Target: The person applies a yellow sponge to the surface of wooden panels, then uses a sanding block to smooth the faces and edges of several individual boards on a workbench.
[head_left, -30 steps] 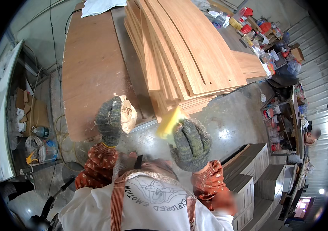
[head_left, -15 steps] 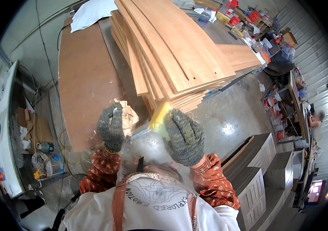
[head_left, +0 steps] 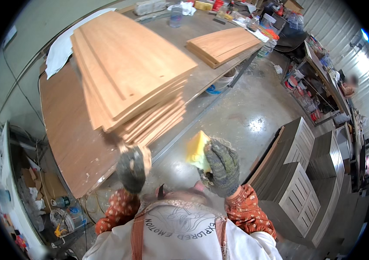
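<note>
My left hand (head_left: pixel 131 170), in a dark grey knit glove, is closed round a crumpled piece of tan paper (head_left: pixel 147 158). It is near the front corner of the table, just below a tall stack of light wooden boards (head_left: pixel 134 60); motion blur softens it. My right hand (head_left: pixel 222 168) wears a matching glove and grips a yellow sponge (head_left: pixel 196 149), held over the floor to the right of the stack. The top board has a long groove and two small holes near its front end. Lower boards jut out unevenly beneath it.
A brown-topped table (head_left: pixel 71 143) carries the stack, with a smaller pile of boards (head_left: pixel 223 43) farther right. White cloth (head_left: pixel 61 52) lies at the far left. Grey panels (head_left: pixel 290 195) are stacked at the right. Under the table's edge stands a bucket (head_left: pixel 223 82).
The view has shifted, so the tall stack now appears farther left and the smaller pile shows fully. Both hands keep hold of the paper and sponge, and sit slightly lower in view.
</note>
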Demonstrator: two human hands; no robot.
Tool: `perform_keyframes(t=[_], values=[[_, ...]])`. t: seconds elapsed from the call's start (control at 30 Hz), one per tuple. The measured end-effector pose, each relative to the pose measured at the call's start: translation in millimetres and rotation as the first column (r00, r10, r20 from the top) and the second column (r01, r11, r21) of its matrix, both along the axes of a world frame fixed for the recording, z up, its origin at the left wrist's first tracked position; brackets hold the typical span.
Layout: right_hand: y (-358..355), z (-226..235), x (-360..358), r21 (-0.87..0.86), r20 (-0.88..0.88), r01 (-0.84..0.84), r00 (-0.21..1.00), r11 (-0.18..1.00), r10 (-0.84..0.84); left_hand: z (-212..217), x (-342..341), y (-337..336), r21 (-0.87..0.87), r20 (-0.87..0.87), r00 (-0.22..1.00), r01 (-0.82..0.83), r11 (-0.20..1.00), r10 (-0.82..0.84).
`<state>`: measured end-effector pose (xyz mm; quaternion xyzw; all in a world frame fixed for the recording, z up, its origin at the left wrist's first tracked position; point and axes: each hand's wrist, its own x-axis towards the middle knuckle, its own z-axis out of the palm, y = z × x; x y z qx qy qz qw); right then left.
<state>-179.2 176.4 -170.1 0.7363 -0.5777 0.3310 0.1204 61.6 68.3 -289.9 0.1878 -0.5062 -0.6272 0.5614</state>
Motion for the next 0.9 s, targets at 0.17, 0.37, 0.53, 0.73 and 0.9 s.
perform_keyframes(t=[0.17, 0.37, 0.53, 0.73, 0.9], values=[[44.1, -25.4, -73.5, -0.070, 0.096, 0.234, 0.969, 0.970, -0.227, 7.6, -59.4, 56.5, -0.521, 0.596, 0.658, -0.119, 0.845, 0.460], [93.8, -32.6, -150.2, 0.022, 0.253, 0.459, 0.857, 0.888, -0.449, 48.8, -162.9, 40.1, -0.781, 0.516, 0.616, 0.053, 0.623, 0.595], [110.7, -42.2, -202.4, 0.096, 0.428, 0.492, 0.765, 0.866, -0.482, 52.3, -223.1, 5.3, -0.828, 0.551, 0.434, 0.182, 0.530, 0.713], [92.2, -68.7, -229.5, 0.209, 0.649, 0.457, 0.596, 0.865, -0.472, 70.8, -286.9, -142.0, -0.834, 0.481, 0.285, -0.140, 0.533, 0.829], [67.7, -81.8, -258.7, 0.148, 0.517, 0.556, 0.662, 0.818, -0.543, 98.5, -326.3, -283.8, -0.556, 0.769, 0.081, -0.405, 0.726, 0.634]])
